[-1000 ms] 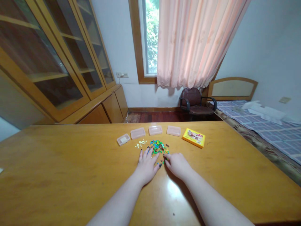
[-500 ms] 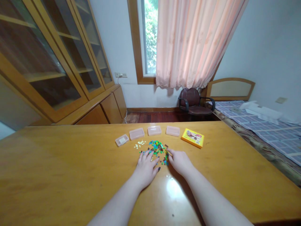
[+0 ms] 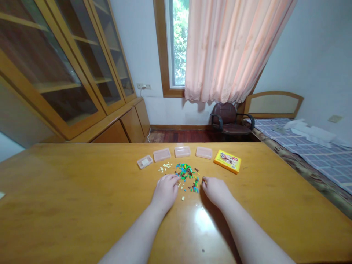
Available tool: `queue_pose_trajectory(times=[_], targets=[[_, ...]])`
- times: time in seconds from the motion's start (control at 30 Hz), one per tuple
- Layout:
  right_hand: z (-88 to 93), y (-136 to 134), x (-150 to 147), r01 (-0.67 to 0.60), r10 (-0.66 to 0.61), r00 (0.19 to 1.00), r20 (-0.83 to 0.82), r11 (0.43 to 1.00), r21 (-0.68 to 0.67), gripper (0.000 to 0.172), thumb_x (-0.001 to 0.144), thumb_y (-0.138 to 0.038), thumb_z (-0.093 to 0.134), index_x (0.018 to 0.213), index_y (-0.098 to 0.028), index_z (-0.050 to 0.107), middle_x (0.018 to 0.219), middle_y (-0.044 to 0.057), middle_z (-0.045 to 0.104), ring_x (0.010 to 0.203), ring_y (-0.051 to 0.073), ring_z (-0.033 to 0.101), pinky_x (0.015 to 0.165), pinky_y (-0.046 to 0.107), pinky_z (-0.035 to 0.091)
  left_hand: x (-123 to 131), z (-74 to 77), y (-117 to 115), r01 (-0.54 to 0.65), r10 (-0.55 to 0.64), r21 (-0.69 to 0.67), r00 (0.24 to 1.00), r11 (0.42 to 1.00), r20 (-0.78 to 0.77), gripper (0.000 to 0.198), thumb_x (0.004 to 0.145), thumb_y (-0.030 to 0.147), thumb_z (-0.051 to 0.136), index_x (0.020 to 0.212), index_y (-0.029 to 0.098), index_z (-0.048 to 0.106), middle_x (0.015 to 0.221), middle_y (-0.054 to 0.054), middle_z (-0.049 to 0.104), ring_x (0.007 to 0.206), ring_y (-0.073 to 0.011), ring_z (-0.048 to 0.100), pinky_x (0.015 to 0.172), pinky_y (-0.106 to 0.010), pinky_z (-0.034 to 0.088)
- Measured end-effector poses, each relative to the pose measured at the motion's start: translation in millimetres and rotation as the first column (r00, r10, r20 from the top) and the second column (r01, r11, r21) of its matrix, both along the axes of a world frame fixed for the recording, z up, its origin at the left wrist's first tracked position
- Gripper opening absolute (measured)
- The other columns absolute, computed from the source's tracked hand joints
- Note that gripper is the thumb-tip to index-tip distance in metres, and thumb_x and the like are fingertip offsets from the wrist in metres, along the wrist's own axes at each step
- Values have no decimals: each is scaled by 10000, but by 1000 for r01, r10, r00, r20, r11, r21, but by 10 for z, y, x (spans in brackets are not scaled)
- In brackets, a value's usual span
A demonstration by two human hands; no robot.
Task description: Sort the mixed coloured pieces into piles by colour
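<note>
On the table, a loose heap of small building bricks [image 3: 185,169] in green, blue, yellow and brown spreads between my hands. At the heap's left edge is my left hand [image 3: 165,190], fingers bent and drawn together, the tips among the bricks; anything in them is too small to make out. Just right of the scattered bricks, my right hand [image 3: 216,190] is curled with thumb and forefinger together; what it pinches, if anything, cannot be told. A few cream bricks [image 3: 165,167] lie apart, beyond my left hand. One single cream brick [image 3: 183,198] rests between my wrists.
Behind the bricks stand several clear plastic boxes in an arc, among them a small box [image 3: 144,162] with something white inside. A yellow box [image 3: 227,161] lies to their right. Beyond the wooden table [image 3: 82,205] are a brown armchair [image 3: 227,119], a bed and a glass-fronted cabinet.
My left hand has drawn its spread fingers together, uncovering a cream brick near its thumb. My right hand has pulled slightly right, away from the bricks, its forefinger now curled in.
</note>
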State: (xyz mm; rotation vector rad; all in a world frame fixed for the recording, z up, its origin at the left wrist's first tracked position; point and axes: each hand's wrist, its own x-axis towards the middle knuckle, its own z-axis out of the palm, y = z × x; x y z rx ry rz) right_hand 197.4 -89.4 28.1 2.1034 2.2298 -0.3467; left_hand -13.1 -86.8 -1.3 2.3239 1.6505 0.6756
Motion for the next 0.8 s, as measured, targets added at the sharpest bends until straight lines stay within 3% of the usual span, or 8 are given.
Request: queue_pose_trajectory(times=[0.2, 0.33, 0.47, 0.67, 0.8], targets=[[149, -171, 49, -185, 174, 980, -92, 975, -127, 316, 856, -301, 377, 902, -188, 669, 897, 128, 703, 798, 241, 660, 639, 288, 416, -94, 26, 77, -58, 60, -31, 996, 998, 63, 410, 749, 49, 419, 1030, 216, 666, 1020, -20, 669, 981, -172, 555, 930, -324, 430], [196, -283, 16, -334, 296, 932, -212, 926, -176, 272, 828, -359, 442, 912, -228, 666, 860, 77, 711, 749, 216, 653, 611, 265, 401, -21, -36, 34, -11, 16, -75, 998, 997, 55, 396, 753, 58, 425, 1028, 209, 666, 1032, -28, 664, 984, -170, 553, 927, -316, 428], [142, -335, -83, -445, 395, 875, -281, 884, -143, 319, 822, -392, 456, 1060, -261, 624, 921, 60, 709, 789, 215, 652, 635, 261, 412, 60, -42, -24, 52, -50, -98, 999, 994, 21, 401, 751, 55, 429, 1039, 216, 656, 1052, -31, 650, 1010, -163, 538, 951, -307, 400], [38, -289, -194, -435, 405, 871, -277, 899, -51, 411, 856, -387, 420, 1239, -280, 526, 1046, 76, 687, 902, 234, 647, 734, 289, 438, 66, 57, -75, -1, -25, -196, 991, 981, -129, 438, 797, 143, 420, 1189, 259, 575, 1093, -48, 634, 996, -180, 570, 892, -305, 429], [-16, -253, -200, -409, 383, 885, -263, 911, -47, 445, 859, -426, 426, 1278, -291, 495, 1076, 78, 678, 930, 251, 643, 763, 315, 449, 78, 97, -107, 42, -98, -300, 980, 953, -173, 461, 831, 204, 401, 1272, 287, 505, 1194, -38, 617, 1062, -189, 574, 922, -309, 425]])
